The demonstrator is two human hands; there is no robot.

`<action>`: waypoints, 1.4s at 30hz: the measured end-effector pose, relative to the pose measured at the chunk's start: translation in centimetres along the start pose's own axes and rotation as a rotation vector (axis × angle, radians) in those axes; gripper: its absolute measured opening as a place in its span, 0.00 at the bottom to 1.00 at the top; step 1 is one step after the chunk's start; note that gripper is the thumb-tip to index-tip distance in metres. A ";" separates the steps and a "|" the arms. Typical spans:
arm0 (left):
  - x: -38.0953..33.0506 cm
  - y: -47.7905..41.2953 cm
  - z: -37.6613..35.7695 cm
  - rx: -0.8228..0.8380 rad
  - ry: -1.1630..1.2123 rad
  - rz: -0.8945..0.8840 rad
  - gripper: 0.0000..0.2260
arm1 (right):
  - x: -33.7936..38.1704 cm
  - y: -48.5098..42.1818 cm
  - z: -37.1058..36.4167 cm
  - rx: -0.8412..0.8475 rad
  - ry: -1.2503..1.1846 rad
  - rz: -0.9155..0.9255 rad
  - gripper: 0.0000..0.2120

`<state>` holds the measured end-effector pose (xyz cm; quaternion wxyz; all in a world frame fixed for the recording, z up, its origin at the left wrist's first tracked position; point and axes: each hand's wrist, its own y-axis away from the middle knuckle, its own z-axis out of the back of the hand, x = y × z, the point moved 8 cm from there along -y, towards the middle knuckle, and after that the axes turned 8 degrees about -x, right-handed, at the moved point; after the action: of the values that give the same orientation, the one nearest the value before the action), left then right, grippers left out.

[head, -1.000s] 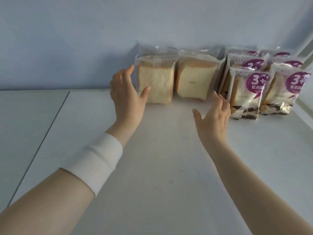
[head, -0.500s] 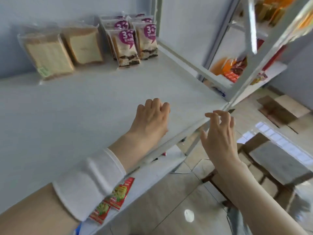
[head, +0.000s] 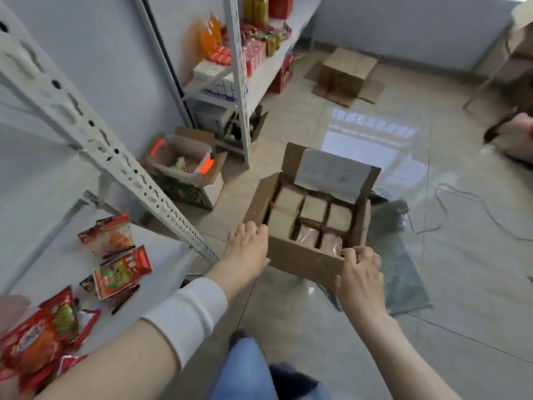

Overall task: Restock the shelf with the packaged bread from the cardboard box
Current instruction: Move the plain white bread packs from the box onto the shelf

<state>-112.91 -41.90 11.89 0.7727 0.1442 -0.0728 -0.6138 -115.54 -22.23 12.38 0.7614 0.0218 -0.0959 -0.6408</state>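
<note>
An open cardboard box (head: 300, 261) stands on the tiled floor in front of me. Inside it stand several clear packages of sliced bread (head: 314, 209), packed in rows. A white paper sheet lies over the box's far flap. My left hand (head: 245, 251) hovers over the box's near left corner with its fingers loosely bent, holding nothing. Over the near right edge is my right hand (head: 360, 274), its fingers lightly curled just above the bread and empty. The white shelf (head: 52, 249) is at my left, with its perforated post (head: 115, 157) slanting across the view.
Red snack packets (head: 121, 269) lie on the lower shelf board at left. A second open box (head: 184, 166) sits by the shelf foot. Farther back are a stocked shelf unit (head: 245, 53) and a carton (head: 346, 73). A grey mat (head: 403, 272) and a cable (head: 461, 203) lie on the floor.
My view has swung from the upper shelf with the standing bread down to the floor. Both hands left the shelf and dropped to the box's near edge.
</note>
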 end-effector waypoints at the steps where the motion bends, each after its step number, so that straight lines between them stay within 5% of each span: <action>1: -0.6 -1.5 -1.0 0.028 -0.003 0.000 0.22 | -0.7 -1.3 -0.9 0.012 -0.010 -0.015 0.21; 9: -1.9 -17.9 -6.9 0.174 0.052 -0.003 0.21 | -2.3 -12.9 -10.0 0.195 -0.071 -0.094 0.20; 17: -1.3 -38.4 -18.3 0.186 0.180 0.089 0.25 | -0.6 -24.1 -28.3 0.509 -0.396 -0.232 0.26; 24: -1.8 -46.6 -25.8 0.100 -0.131 -0.191 0.34 | 2.5 -26.5 -42.1 0.768 -0.651 -0.372 0.34; 32: -2.0 -47.0 -24.7 0.142 -0.273 -0.343 0.31 | 1.0 -26.0 -42.7 0.735 -0.844 -0.494 0.31; 35: -2.0 -45.8 -23.4 0.157 -0.144 -0.364 0.26 | -0.8 -25.6 -41.2 0.702 -0.905 -0.530 0.27; 42: -0.2 -44.1 -23.4 0.326 0.288 -0.104 0.21 | -5.2 -25.5 -38.5 0.610 -1.018 -0.604 0.18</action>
<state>-147.13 -47.66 -24.04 0.7088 0.3568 -0.0526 -0.6062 -134.42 -25.17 -29.95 0.3678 -0.0432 -0.6101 -0.7004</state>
